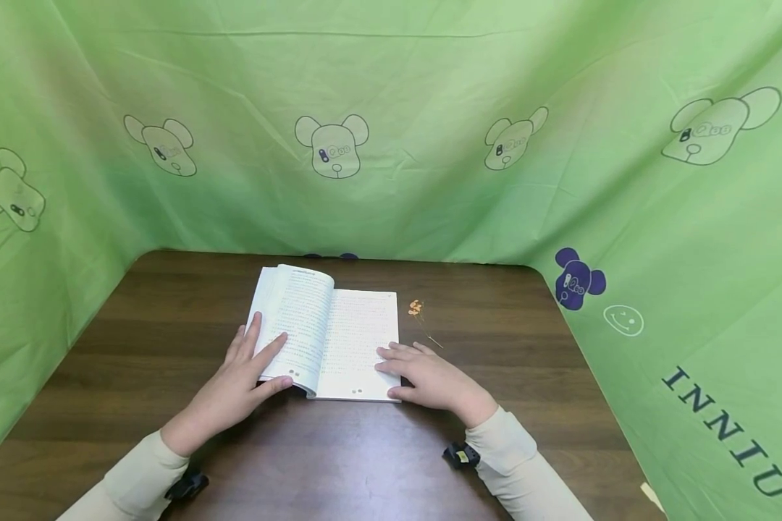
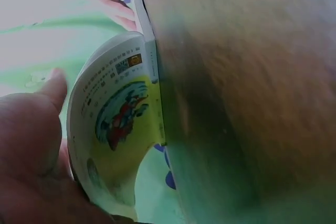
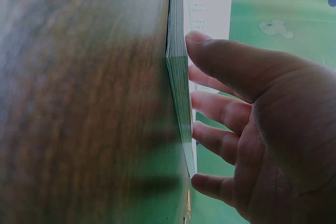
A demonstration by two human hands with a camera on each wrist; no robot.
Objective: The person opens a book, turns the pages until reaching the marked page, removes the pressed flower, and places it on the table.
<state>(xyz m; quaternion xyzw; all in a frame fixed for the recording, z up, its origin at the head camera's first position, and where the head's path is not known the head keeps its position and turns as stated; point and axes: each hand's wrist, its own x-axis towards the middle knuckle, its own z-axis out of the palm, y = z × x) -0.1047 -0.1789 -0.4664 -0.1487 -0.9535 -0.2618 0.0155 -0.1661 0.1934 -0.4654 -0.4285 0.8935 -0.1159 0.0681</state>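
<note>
An open book lies on the wooden table. Its left part is raised and curves up, and the colourful cover bows beneath it in the left wrist view. My left hand rests on the left pages with spread fingers, its thumb by their lower edge. On the flat right page, my right hand touches the outer margin with extended fingers. From the right wrist, the page block shows edge-on, with the thumb and fingertips along the page's edge.
A small dried sprig with orange flowers lies on the table right of the book, beyond the right hand. Green printed cloth hangs around the table's back and sides. A pale scrap shows near the right edge.
</note>
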